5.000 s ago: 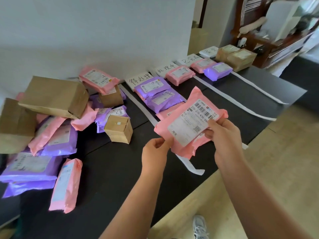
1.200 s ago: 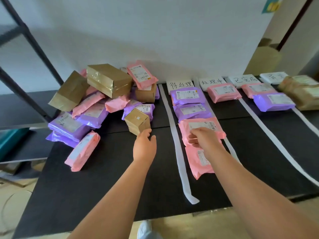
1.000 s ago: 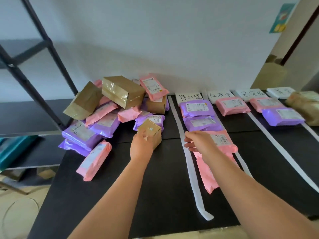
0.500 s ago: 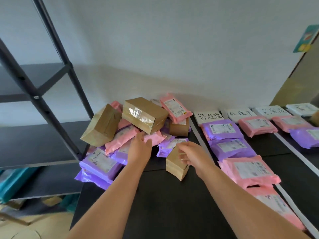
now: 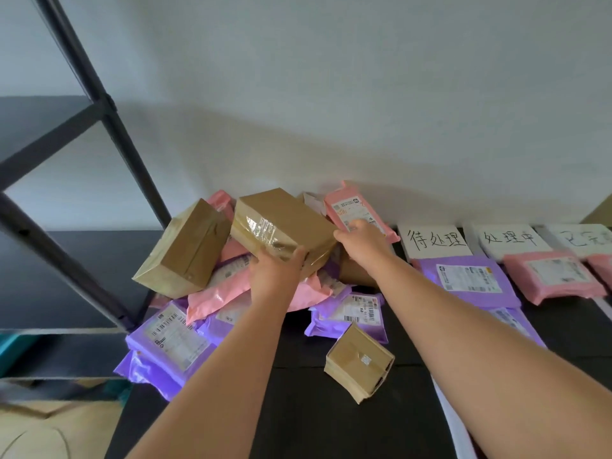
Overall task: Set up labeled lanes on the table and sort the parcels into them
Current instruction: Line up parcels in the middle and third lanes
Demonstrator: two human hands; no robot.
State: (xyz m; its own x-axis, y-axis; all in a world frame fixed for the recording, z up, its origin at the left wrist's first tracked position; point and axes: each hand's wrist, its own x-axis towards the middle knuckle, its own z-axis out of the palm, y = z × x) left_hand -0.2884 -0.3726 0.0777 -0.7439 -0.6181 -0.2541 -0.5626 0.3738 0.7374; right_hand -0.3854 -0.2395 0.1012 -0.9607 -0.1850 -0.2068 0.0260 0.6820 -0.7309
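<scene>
A taped brown cardboard box (image 5: 281, 220) lies on top of the unsorted pile of pink and purple mailers at the table's back left. My left hand (image 5: 275, 274) grips its near edge from below. My right hand (image 5: 362, 243) holds its right end, fingers curled round the corner. A pink mailer (image 5: 354, 210) leans just behind my right hand. To the right stand handwritten paper lane labels (image 5: 433, 241), with a purple mailer (image 5: 467, 279) and a pink mailer (image 5: 553, 276) lying in the lanes below them.
A second large brown box (image 5: 183, 250) tilts at the pile's left. A small brown box (image 5: 359, 362) sits alone on the black table (image 5: 298, 419). A black metal shelf frame (image 5: 109, 134) stands left of the table. A white tape strip (image 5: 447, 419) marks a lane edge.
Both hands left the small brown box and the pink mailer in the first lane, reached up to the pile and took hold of the large taped box. The view tilted up and left.
</scene>
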